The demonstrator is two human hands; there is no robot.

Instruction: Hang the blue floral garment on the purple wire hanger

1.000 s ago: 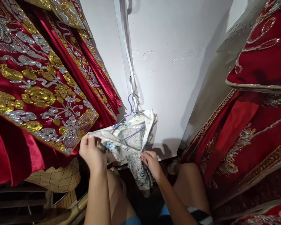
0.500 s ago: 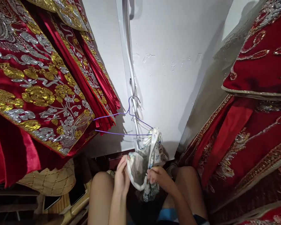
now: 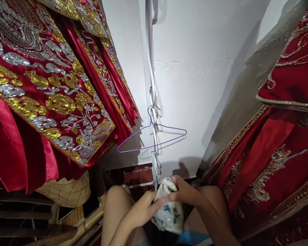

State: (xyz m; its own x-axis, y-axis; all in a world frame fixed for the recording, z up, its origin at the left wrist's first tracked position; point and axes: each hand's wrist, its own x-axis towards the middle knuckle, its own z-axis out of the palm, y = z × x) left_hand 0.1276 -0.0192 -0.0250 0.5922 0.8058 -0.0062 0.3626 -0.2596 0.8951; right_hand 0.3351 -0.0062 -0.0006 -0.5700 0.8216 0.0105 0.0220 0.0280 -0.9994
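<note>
A bunched white cloth with a floral print [image 3: 170, 215] is held over my lap. My left hand [image 3: 146, 206] grips its left side, thumb lying across the fabric. On the upper right side, the fingers of my right hand [image 3: 179, 191] are closed round the cloth, close to my left thumb. Above both hands a purple wire hanger [image 3: 151, 127] hangs from a white strap [image 3: 149, 58], bare and apart from the cloth.
Red embroidered garments hang at the left [image 3: 61, 102] and at the right [image 3: 279, 136]. A white wall [image 3: 195, 44] stands ahead. At the lower left are a phone [image 3: 91, 206] and a bamboo seat [image 3: 87, 223].
The floral cloth has come off the hanger's right end and moved down to my lap, gathered smaller. Both hands have closed in on it. The hanger has turned and hangs free.
</note>
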